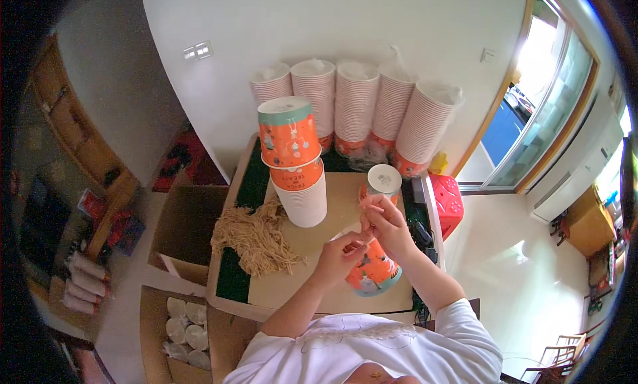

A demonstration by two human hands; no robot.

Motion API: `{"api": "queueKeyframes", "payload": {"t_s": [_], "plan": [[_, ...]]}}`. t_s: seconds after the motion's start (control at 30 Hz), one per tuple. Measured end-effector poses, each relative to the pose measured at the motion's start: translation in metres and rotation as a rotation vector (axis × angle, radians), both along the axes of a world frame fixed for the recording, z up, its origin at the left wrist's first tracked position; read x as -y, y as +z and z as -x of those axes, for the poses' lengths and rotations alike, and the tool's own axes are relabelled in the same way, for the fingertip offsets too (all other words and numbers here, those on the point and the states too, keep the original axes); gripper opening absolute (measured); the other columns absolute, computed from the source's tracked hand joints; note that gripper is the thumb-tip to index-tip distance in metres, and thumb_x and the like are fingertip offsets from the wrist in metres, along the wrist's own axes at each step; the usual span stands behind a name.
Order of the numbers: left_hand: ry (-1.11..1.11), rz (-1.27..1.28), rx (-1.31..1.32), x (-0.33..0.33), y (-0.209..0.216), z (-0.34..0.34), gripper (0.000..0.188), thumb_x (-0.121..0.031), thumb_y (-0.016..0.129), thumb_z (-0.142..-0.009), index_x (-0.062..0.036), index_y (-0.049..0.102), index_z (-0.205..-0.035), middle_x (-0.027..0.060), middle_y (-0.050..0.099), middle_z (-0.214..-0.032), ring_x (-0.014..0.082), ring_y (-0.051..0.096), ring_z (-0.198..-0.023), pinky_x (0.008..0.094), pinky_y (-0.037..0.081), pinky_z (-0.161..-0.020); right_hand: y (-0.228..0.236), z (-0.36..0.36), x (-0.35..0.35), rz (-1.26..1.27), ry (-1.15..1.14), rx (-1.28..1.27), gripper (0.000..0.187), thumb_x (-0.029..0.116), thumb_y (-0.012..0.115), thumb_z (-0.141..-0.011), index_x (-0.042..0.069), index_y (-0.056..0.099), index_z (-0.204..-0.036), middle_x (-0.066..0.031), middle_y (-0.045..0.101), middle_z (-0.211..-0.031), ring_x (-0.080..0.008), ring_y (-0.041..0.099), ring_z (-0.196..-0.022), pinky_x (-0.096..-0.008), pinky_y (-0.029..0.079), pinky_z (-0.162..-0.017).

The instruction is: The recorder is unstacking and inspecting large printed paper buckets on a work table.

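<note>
Right hand [385, 226] and left hand [342, 258], here they are, close together over the near side of the table! Thumb and fingertips pinched on each, almost tip to tip; whatever sits between them is too small to make out. Directly below, an orange cup [372, 272], partly covered by the hands, its teal-banded end towards the body; whether any finger touches it, I can't tell. Just beyond the right hand, a second cup [384, 180], white round end up.

Out to the left now: a tall stack [302, 201], white below, orange above, crowned by an upside-down orange cup [290, 137]. Tight beside it, a tangled heap of tan cords [256, 241], spilling onto the tan board [269, 292], green table [232, 281] showing around it.

At the back, five wrapped stacks [357, 105] line the wall [332, 25]! Right of the table, a red stool [446, 204]; on the lower left, an open carton [153, 317] with pale wrapped rolls [197, 336] inside.
</note>
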State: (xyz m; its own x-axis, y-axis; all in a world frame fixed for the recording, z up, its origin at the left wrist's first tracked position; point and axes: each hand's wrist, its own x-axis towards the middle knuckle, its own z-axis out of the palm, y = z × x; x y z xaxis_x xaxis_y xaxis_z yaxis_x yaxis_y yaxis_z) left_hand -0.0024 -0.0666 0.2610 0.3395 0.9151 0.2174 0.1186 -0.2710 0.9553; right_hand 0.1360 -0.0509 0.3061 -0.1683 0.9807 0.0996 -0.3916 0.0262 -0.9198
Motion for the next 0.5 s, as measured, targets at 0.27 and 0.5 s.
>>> {"api": "queueKeyframes", "payload": {"t_s": [0.27,0.5], "plan": [[0.075,-0.066,-0.312,-0.015,-0.03,0.001,0.018,-0.019,0.058,-0.078,-0.0038,0.058,-0.088,0.01,0.061,-0.071,0.0195,0.059,-0.062,0.03,0.047,-0.057,0.015,-0.005,0.006,-0.119,-0.046,0.015,0.023,0.002,0.048,-0.084,0.007,0.042,-0.106,0.0031,0.039,-0.064,-0.0043,0.035,-0.055,-0.0172,0.027,-0.05],[0.292,-0.633,-0.435,-0.01,-0.047,-0.009,0.017,-0.011,0.057,-0.075,-0.0099,0.061,-0.091,0.0054,0.064,-0.085,0.0187,0.062,-0.076,0.0315,0.051,-0.064,-0.02,-0.046,-0.024,-0.311,-0.285,0.775,0.015,0.001,0.052,-0.081,0.004,0.054,-0.095,0.0029,0.048,-0.067,-0.0016,0.044,-0.059,-0.0161,0.034,-0.048]]}}
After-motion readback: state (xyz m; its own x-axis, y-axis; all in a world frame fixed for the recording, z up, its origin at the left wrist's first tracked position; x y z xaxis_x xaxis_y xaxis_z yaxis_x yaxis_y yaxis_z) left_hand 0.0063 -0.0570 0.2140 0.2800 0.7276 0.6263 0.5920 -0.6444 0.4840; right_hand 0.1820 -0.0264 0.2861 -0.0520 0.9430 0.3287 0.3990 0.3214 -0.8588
